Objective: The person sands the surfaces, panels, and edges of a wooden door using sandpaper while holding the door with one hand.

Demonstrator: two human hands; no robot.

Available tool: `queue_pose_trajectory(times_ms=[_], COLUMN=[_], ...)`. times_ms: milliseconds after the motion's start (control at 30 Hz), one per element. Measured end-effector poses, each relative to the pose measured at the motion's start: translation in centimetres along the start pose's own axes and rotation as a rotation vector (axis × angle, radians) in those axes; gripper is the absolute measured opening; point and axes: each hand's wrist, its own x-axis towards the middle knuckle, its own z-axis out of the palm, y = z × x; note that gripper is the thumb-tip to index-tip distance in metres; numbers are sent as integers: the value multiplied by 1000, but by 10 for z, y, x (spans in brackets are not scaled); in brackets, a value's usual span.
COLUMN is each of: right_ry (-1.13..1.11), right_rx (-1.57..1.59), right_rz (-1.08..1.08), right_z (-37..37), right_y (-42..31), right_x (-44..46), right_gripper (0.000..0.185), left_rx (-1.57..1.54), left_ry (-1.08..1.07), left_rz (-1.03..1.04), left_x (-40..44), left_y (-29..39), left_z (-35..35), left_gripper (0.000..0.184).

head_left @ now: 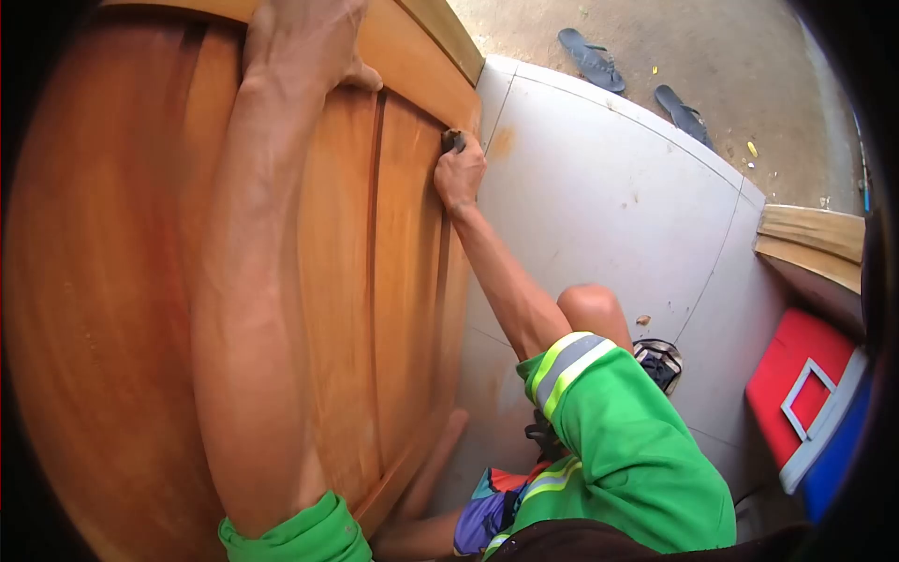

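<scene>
Wooden door, its grooves running lengthwise up the view. The right hand, fingers curled closed around a small dark block, is the nearer to the panel's upper right corner; the block sits at the fist's far end, against that corner. The left hand lies farther left over the crosspiece, thumb spread, other fingers not discernible

Looks like a building entrance, home or shop unclear: panelled wooden door left, pale tiled floor, bare ground far side, flip-flops there.
</scene>
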Motion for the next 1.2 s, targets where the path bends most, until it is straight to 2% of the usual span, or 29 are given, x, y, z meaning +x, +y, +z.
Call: queue_pose_trajectory(times_ms=[67,100,167,300,333,433,500,600,633,667,733,767,800,867,900,967,1000,1067,1167,1200], right_ry=[100,68,13,-43,18,-43,-449,-529,-448,-296,-43,-22,-111,-222,-312,-289,-280,-263,-325,-411], right_rx=[24,64,66,20,-24,-47,-208,-298,28,29,159,174,283,276,241,171,202,245,184,173], right_rz=[-241,-249,-178,269,147,-359,-56,13,217,92,-333,-341,-315,-471,-473,-606,-476,-169,-477,-526], right_z=[-5,13,1,7,15,-10,-54,-62,-61,-57,-15,4,5,-17,-39,-34,-20,-7,-26,-38], right_y=[5,11,25,-17,-3,26,35,14,-14,-44,-29,-32,-37,-46,-65,-26,-31,-40,-89,-75], right_x=[-10,-7,-25,32,30,-20,-55,-20,-2,10,24,1,-28,-98,-128,-117,-90,-59,-92,-111], right_gripper=[35,34,31,28,27,26,24,24,23,23,28,40,50,62,69,79,82,88,89,87], left_rx=[-10,-4,-8,-4,-13,-18,-22,-20,-21,-26,-41,-51,-58,-68,-22,9,14,-62,-11,-8], left_ry=[12,34,24,-51,-63,-70,-65,-55,-64,-77,-101,-122,-132,-108,-37,30,32,-128,-38,-13], left_rz=[-11,-28,-28,-11,-11,-11,-10,-14,-14,-22,-19,-23,-19,-13,-20,-18,-21,-8,11,3], left_x=[0,0,0,-4,-3,-1,0,-3,-3,-4,-1,-1,-2,-4,-2,2,3,-3,3,0], left_y=[-5,-10,-8,-6,-6,-6,-6,-8,-8,-7,-5,-5,-6,-8,-10,-10,-12,-8,-9,-6], left_z=[1,4,-1,-26,-26,-26,-22,-21,-21,-21,-32,-39,-43,-39,-20,6,4,-40,-2,5], left_gripper=[105,104,104,104,104,103,103,103,103,103,103,103,102,102,102,103,103,104,105,104])
